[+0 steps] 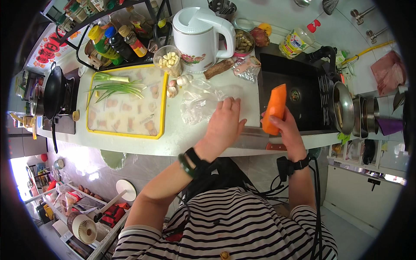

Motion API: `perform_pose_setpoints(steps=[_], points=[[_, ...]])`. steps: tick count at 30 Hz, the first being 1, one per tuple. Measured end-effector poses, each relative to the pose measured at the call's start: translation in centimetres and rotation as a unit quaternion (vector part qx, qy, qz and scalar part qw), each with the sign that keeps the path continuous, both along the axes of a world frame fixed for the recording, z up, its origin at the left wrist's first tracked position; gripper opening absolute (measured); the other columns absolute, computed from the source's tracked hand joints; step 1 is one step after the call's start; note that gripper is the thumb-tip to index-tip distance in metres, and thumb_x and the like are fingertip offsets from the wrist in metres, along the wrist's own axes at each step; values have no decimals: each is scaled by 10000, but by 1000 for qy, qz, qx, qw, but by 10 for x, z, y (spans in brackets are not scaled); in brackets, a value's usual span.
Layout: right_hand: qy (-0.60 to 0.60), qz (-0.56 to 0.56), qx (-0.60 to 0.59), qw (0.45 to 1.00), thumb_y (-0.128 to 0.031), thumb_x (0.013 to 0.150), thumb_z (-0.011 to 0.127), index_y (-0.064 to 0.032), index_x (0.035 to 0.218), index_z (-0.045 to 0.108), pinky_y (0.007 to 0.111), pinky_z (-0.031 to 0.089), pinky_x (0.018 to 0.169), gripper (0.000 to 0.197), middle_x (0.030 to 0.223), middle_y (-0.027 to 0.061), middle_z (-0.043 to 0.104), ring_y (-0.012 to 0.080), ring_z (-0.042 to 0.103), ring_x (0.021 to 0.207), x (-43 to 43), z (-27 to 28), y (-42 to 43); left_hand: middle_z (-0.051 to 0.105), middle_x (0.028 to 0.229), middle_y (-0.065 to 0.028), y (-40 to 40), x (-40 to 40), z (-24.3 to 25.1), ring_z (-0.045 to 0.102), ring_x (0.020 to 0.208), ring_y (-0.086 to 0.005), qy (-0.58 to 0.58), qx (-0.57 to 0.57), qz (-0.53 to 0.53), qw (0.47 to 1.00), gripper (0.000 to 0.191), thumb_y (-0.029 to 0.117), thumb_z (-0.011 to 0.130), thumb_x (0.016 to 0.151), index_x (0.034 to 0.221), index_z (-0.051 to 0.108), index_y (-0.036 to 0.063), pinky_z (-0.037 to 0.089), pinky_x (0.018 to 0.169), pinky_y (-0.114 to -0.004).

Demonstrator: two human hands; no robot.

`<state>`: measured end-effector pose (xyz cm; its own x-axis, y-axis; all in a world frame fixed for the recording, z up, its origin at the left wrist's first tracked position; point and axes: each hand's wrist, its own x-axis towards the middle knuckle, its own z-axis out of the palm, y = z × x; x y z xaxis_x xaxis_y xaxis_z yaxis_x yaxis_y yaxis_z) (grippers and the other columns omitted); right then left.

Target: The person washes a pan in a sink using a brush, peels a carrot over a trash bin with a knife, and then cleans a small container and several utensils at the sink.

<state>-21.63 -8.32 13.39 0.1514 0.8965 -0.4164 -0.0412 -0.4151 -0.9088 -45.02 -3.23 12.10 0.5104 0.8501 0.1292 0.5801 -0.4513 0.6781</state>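
My right hand [286,126] holds a peeled, thick piece of carrot [274,107] upright at the front left edge of the dark sink. My left hand [226,122] is over the white counter, back upward and fingers bent, just right of a crumpled clear plastic bag [196,107]; whether its fingers touch the bag or counter is hidden. Below the hands, a cleaver [253,138] with a wide blade and red-brown handle lies along the counter's front edge. A yellow-rimmed cutting board [126,112] further left bears scallions [120,89].
Behind the bag stand a white electric kettle [198,42] and a plastic cup of peeled garlic [169,61]. Garlic bulbs [184,80] and a brown root piece [218,68] lie nearby. The sink [276,74] is at right, a black wok [54,92] at far left.
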Motion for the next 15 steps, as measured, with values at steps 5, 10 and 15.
perform_pose_setpoints(steps=[5,10,15], points=[[157,-65,52,984,-228,853,781,-30,1389,474,358,501,958,648,1129,127,656,231,657,1075,19,27,-8,541,1278,-147,33,13,-38,544,1192,-334,222,-81,106,966,666,314,801,805,1330,505,30,485,997,-445],[-246,-135,69,957,-250,892,762,-44,1225,539,295,475,873,451,1028,61,636,138,614,934,69,-35,-11,660,1063,-84,48,-1,-86,631,1052,-320,287,3,131,949,312,201,709,842,1108,599,82,521,866,-465],[-66,-186,49,979,-290,892,768,-56,1263,532,275,462,890,498,1087,65,641,127,600,1010,58,-9,-6,671,946,-75,44,-37,-36,656,969,-242,-108,-78,149,980,124,8,645,896,1005,593,39,533,827,-387]])
